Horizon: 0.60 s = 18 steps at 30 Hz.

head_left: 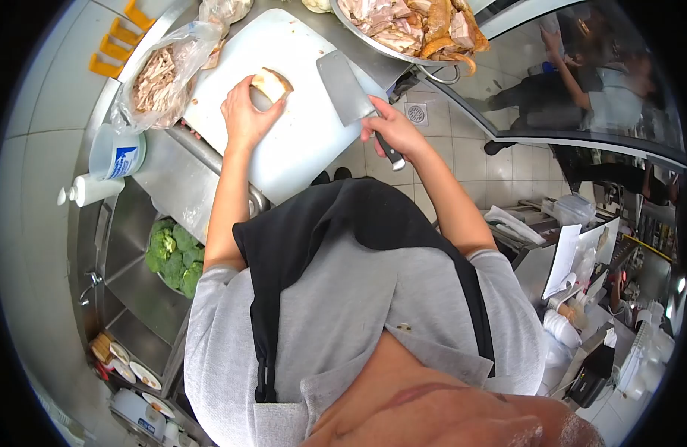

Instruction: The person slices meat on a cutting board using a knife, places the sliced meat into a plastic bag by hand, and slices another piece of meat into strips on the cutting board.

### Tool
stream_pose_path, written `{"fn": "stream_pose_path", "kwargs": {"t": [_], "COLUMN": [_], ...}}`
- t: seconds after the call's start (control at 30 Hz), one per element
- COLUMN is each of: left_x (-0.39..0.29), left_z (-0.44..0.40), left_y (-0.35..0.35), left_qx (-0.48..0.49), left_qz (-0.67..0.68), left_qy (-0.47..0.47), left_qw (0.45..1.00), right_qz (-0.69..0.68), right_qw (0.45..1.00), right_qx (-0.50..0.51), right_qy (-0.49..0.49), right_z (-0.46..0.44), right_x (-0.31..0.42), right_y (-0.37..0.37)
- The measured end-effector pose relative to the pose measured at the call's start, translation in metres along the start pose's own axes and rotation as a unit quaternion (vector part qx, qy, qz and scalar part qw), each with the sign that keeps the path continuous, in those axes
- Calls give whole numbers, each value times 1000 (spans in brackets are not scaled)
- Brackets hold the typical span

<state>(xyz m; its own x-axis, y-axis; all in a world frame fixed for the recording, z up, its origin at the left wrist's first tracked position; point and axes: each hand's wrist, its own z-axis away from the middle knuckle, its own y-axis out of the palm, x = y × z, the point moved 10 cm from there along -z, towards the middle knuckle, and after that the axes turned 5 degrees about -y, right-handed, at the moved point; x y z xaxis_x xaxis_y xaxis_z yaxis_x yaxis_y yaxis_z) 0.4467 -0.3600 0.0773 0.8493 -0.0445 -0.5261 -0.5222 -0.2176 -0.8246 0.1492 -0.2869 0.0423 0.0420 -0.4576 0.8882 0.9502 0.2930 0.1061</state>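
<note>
My left hand (248,113) curves its thumb and fingers around a pale chunk of cooked meat with a brown edge (275,80), which rests on the white cutting board (298,141). In my right hand (395,128) is the dark handle of a cleaver (345,86). Its broad blade lies over the right part of the board, to the right of the meat and apart from it. A clear plastic bag of sliced meat (161,83) sits by the board's left edge. At the top, a metal bowl (358,31) holds chunks of cooked meat with brown skin.
Left of me are a clear plastic tub (105,153), a white bottle (97,191) and a sink (131,261) with broccoli (173,253). A glass panel (582,82) on the right reflects or shows a person. Below it stands a cluttered counter (537,231).
</note>
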Motion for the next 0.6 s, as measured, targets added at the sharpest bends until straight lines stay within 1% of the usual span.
{"fn": "stream_pose_path", "kwargs": {"t": [0.03,0.07,0.1,0.17,0.2,0.27,0.37,0.4,0.43,0.5,0.53,0.6], "left_x": [2,3,4,4,3,3,5,6,9,6,7,6], "left_z": [-2,-2,0,2,0,0,4,6,6,7,6,7], "left_y": [3,3,4,3,0,-1,1,0,0,0,1,1], "left_qx": [1,-10,-19,-21,-32,-36,-45,-52,-51,-55,-53,-56], "left_qz": [5,2,0,5,9,14,18,19,14,25,20,22], "left_qy": [-1,7,13,18,29,39,39,40,31,43,43,40], "left_qw": [1000,1000,1000,1000,999,999,998,998,998,997,997,997], "right_qz": [65,67,165,354,355,475,492,489,488,499,500,523], "right_qw": [998,998,986,931,931,871,861,859,860,844,844,814], "right_qx": [-9,-10,-34,-74,-70,-66,-55,-59,-49,-40,-34,-30], "right_qy": [-12,-6,-17,-43,-44,-103,-113,-141,-140,-191,-188,-253], "right_z": [3,6,10,18,18,20,25,27,26,33,35,39], "right_x": [3,3,9,25,26,41,57,61,62,76,77,89], "right_y": [0,3,0,0,4,13,22,27,35,50,55,73]}}
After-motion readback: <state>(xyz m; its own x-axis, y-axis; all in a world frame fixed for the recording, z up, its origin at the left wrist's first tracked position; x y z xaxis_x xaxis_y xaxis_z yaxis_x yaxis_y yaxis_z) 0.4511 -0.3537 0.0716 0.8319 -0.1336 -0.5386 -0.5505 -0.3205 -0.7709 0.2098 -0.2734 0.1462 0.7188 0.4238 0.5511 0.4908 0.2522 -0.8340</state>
